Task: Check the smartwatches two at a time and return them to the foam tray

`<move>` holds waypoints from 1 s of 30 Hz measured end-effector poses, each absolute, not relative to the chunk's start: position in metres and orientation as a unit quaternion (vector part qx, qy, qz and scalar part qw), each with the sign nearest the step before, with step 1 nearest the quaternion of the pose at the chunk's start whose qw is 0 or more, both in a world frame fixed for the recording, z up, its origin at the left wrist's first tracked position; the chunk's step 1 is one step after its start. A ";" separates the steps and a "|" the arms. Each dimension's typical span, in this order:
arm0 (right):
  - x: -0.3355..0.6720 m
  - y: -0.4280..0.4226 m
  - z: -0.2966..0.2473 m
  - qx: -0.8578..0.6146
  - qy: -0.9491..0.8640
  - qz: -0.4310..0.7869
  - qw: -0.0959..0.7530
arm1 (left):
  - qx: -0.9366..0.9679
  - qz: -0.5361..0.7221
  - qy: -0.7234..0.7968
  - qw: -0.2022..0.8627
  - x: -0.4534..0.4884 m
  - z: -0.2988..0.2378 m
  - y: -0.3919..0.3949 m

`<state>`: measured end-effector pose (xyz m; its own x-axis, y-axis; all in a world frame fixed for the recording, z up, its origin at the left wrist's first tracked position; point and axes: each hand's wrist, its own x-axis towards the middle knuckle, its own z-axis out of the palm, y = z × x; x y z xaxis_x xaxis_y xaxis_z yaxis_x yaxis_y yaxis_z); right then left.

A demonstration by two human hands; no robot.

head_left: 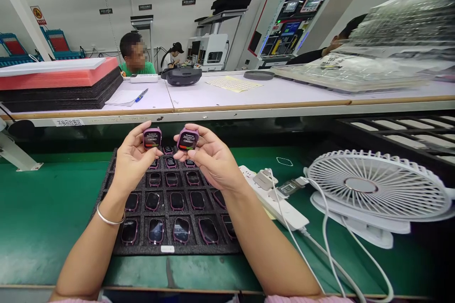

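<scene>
My left hand (133, 161) holds a purple square watch body (152, 138) by its edges, with its lit screen facing me. My right hand (209, 158) grips a matching purple watch body (187, 140), also lit, with text and a coloured bar on the screen. The two devices are close together but apart. Both hands hover over a black foam tray (199, 250). Its cut-outs hold several purple-framed watch bodies, such as one (177, 201) in the middle, and my hands hide the tray's far rows.
A white power strip (273, 196) with plugs and white cables lies right of the tray, beside a white clip-on fan (369, 184). All this sits on a green mat (46, 218). Beyond a raised white shelf (227, 99), a co-worker (137, 54) sits near stacked foam sheets (60, 87).
</scene>
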<state>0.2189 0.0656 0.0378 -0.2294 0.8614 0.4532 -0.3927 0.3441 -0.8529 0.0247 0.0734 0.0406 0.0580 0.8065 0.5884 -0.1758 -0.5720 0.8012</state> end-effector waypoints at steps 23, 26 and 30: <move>0.221 0.062 0.039 -0.211 -0.590 0.509 0.590 | 0.637 0.635 0.247 0.360 0.026 0.041 0.071; 0.221 0.062 0.039 -0.208 -0.584 0.516 0.591 | 0.631 0.637 0.247 0.367 0.027 0.041 0.069; 0.220 0.063 0.040 -0.230 -0.581 0.526 0.578 | 0.625 0.629 0.254 0.386 0.029 0.044 0.065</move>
